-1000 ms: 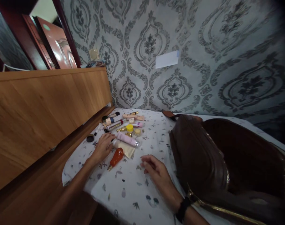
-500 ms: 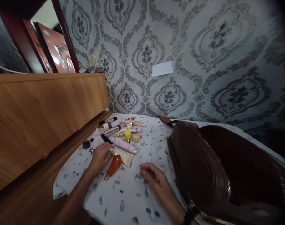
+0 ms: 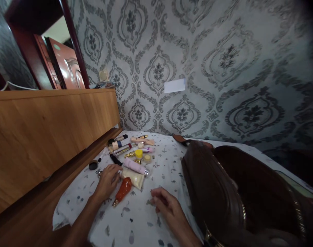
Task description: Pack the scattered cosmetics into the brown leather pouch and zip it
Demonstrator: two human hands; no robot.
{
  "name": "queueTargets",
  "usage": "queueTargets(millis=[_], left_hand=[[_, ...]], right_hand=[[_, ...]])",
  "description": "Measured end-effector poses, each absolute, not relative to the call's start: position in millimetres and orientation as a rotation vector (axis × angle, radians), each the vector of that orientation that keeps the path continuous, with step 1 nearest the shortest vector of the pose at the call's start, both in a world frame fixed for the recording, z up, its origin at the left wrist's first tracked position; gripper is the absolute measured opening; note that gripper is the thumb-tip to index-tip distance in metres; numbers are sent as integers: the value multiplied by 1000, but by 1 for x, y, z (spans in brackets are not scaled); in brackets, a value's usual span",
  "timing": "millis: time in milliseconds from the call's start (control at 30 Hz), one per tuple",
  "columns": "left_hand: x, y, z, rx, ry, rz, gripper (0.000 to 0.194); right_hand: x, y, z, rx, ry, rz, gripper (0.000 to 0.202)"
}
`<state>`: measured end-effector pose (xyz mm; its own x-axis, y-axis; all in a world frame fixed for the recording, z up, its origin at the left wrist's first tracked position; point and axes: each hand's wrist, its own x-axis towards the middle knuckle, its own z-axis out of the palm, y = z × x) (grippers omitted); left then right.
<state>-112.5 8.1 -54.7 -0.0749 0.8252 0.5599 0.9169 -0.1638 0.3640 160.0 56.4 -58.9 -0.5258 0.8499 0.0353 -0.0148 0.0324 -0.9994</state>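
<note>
My left hand (image 3: 108,180) rests beside the cream-coloured tube (image 3: 133,177), fingers loosely bent and fingertips at its near end; I cannot tell if they touch it. An orange bottle with a gold tip (image 3: 123,190) lies just right of that hand. Beyond the cream tube lies a pale pink tube with a silver cap (image 3: 136,166). My right hand (image 3: 166,204) hovers low over the patterned cloth, fingers curled loosely, with nothing visible in it. It is between the tubes and a large brown leather bag (image 3: 208,185), whose zip is open.
Several cosmetics lie further back, among them a yellow-lidded jar (image 3: 138,153), a small clear jar (image 3: 147,158) and a peach tube (image 3: 142,141). A round black lid (image 3: 93,165) sits at the left. A wooden panel (image 3: 55,123) borders the left side; a papered wall (image 3: 158,68) stands behind.
The view has tilted a little upward, so everything sits lower in the picture. Both hands keep nearly the same places beside the tubes and the bag.
</note>
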Motion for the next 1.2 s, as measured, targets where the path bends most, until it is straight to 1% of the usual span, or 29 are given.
queueTargets(millis=[133,267,467,600,733,867,967,1200], left_hand=[[-111,11,-52,-2019,-1947,-1093,23],[-102,21,-38,-2061,-1935,-1030,26],[-92,67,-17,-2137,-1926,-969,26],[-92,107,-16,-2128,-2020,-947,33],[-85,131,-21,-2119,-2106,-885,40],[-82,140,-24,-2117,-2142,-831,38],[-100,147,-16,-2058,-2175,-840,35],[-184,167,14,-1821,-2391,-1006,33]], right_hand=[[160,56,-60,-862,-1603,1577,40],[161,55,-52,-879,-1576,1585,40],[164,58,-53,-823,-1539,1638,39],[164,63,-63,-827,-1464,1662,38],[165,65,-62,-845,-1414,1696,39],[166,65,-59,-836,-1381,1713,41],[165,65,-60,-859,-1385,1711,40],[165,65,-61,-852,-1385,1696,40]])
